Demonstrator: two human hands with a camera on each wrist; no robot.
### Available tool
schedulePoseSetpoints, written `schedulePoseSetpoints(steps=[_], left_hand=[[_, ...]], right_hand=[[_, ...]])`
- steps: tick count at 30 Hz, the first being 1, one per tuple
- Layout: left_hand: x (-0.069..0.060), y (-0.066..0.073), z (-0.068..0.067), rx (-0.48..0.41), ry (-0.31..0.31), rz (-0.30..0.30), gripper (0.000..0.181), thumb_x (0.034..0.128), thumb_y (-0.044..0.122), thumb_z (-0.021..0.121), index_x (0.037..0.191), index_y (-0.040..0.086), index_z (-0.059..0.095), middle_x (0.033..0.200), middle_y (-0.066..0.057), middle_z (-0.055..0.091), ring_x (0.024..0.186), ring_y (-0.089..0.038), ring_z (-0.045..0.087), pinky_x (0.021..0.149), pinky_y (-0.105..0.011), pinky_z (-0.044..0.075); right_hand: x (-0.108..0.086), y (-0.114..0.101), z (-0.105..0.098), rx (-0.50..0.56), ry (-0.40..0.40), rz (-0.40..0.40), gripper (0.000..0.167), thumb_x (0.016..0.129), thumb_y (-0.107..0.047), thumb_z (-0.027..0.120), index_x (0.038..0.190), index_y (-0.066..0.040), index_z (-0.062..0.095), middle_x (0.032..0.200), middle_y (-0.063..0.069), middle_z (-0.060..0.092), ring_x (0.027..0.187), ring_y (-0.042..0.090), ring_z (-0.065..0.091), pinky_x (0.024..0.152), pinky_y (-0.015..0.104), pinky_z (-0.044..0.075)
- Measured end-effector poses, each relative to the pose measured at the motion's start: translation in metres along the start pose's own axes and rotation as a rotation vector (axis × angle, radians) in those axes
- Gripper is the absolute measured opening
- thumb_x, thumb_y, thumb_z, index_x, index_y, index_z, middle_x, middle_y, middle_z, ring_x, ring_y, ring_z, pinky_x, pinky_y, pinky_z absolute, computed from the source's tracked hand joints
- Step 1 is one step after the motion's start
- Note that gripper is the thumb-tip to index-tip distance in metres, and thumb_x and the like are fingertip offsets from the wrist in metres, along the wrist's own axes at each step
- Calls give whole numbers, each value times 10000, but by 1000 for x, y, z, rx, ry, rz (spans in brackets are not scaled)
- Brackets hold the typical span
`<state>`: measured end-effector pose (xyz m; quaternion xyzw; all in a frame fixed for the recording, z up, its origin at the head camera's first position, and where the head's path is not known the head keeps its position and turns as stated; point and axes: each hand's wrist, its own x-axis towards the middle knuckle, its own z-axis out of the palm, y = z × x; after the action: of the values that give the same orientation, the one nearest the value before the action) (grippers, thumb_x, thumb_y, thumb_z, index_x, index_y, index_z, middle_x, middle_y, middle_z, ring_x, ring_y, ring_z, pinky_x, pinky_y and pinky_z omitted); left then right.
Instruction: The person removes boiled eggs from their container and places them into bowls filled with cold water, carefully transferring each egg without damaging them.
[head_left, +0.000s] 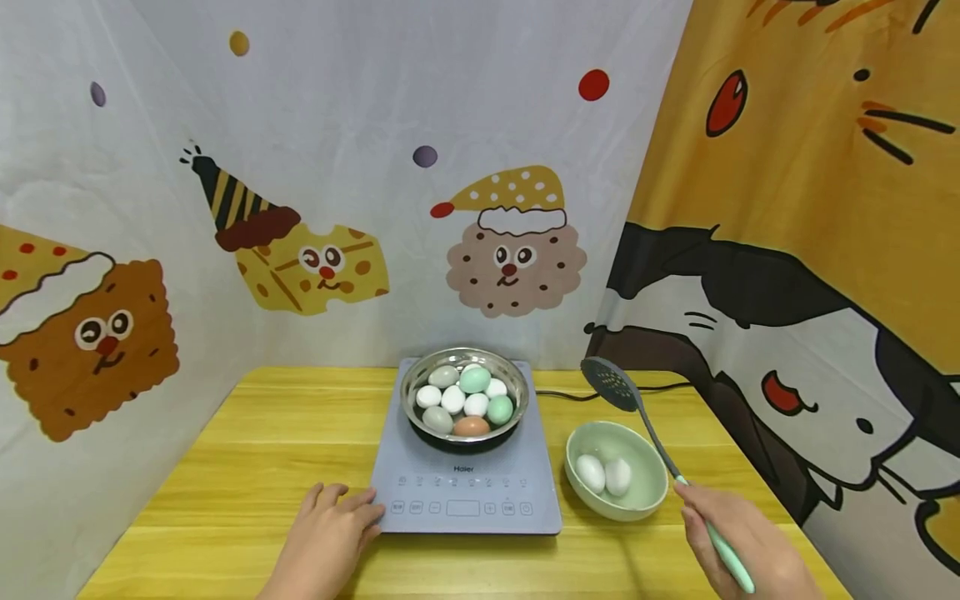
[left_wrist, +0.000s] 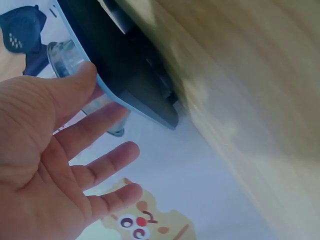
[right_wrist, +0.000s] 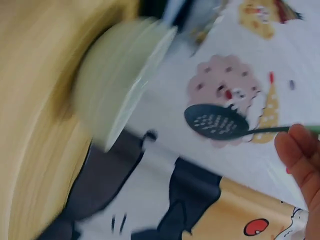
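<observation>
My right hand (head_left: 750,533) grips the mint-green handle of a dark grey slotted spoon (head_left: 611,383). The spoon's perforated head is raised above the back rim of a pale green bowl (head_left: 648,458), which holds two white eggs (head_left: 618,477). In the right wrist view the spoon head (right_wrist: 215,121) carries nothing visible. My left hand (head_left: 326,533) touches the front left edge of a grey induction cooker (head_left: 463,479), its other fingers loosely spread in the left wrist view. A steel pan (head_left: 517,417) on the cooker holds several white, green, grey and brown eggs (head_left: 471,427).
The cooker and bowl stand on a yellow wood-grain table (head_left: 225,467). A black cable (head_left: 566,395) runs from behind the cooker toward the right. Cartoon-printed curtains (head_left: 337,108) close off the back and both sides.
</observation>
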<state>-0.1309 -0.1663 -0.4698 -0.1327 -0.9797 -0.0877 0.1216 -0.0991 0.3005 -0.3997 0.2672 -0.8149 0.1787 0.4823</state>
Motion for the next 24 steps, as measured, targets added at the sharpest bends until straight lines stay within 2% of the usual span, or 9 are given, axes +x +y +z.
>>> schedulePoseSetpoints(steps=[4, 6, 7, 8, 11, 14, 17, 21, 24], left_hand=[[-1, 2, 1, 117, 41, 92, 191, 873, 278, 881, 1046, 210, 836, 1188, 6, 808, 1129, -314, 689, 1119, -632, 491], [0, 2, 1, 108, 39, 118, 182, 885, 248, 872, 1045, 172, 832, 1168, -23, 812, 1105, -313, 711, 1115, -613, 512], [0, 2, 2, 87, 29, 122, 184, 892, 241, 864, 1051, 155, 831, 1165, -40, 814, 1102, -309, 726, 1116, -602, 522], [1, 2, 2, 61, 22, 119, 183, 899, 230, 858, 1057, 140, 832, 1163, -57, 817, 1097, -300, 741, 1113, -587, 534], [2, 2, 4, -6, 46, 105, 165, 899, 205, 861, 1042, 126, 836, 1128, -69, 827, 1060, -245, 773, 1073, -517, 582], [2, 0, 7, 3, 121, 109, 146, 878, 215, 884, 1007, 159, 841, 1095, -29, 830, 1018, -203, 758, 1008, -458, 606], [1, -1, 7, 36, 157, 99, 135, 885, 256, 883, 999, 200, 839, 1103, 11, 818, 1025, -216, 720, 1013, -498, 571], [1, -1, 3, 51, 94, 42, 148, 916, 332, 847, 1037, 249, 833, 1172, 32, 801, 1131, -275, 703, 1115, -687, 459], [1, 0, 1, 40, 60, 18, 166, 919, 349, 841, 1056, 257, 829, 1200, 29, 795, 1177, -317, 697, 1135, -761, 403]], right_hand=[[18, -15, 11, 154, 11, 273, 183, 1029, -55, 685, 1156, 10, 800, 856, -39, 796, 821, -131, 679, 717, 21, 522], [28, -22, 20, 293, 14, 387, 274, 962, 109, 690, 1201, 13, 781, 889, -74, 811, 842, -100, 725, 704, 38, 529], [34, -25, 25, 350, 11, 415, 310, 952, 154, 670, 1211, 19, 774, 887, -91, 808, 837, -77, 733, 698, 50, 532], [39, -26, 32, 411, 14, 409, 326, 950, 180, 649, 1216, 31, 766, 884, -75, 810, 830, -40, 742, 688, 66, 535], [54, -27, 56, 549, 24, 292, 329, 923, 220, 636, 1187, 69, 760, 870, 29, 815, 835, 17, 767, 586, 75, 493], [66, -28, 80, 593, 12, 102, 268, 925, 160, 680, 1162, 71, 769, 863, 96, 812, 826, 47, 777, 618, 85, 531], [76, -32, 98, 596, -44, -57, 187, 990, 22, 707, 1162, 42, 777, 893, 98, 812, 796, 76, 762, 725, 124, 593], [85, -41, 110, 562, -157, -197, 210, 1073, -113, 647, 1211, -13, 770, 990, 72, 818, 821, 120, 756, 799, 189, 627], [88, -48, 115, 489, -221, -293, 241, 1104, -160, 595, 1247, -51, 755, 1035, 31, 809, 865, 124, 756, 818, 203, 631]])
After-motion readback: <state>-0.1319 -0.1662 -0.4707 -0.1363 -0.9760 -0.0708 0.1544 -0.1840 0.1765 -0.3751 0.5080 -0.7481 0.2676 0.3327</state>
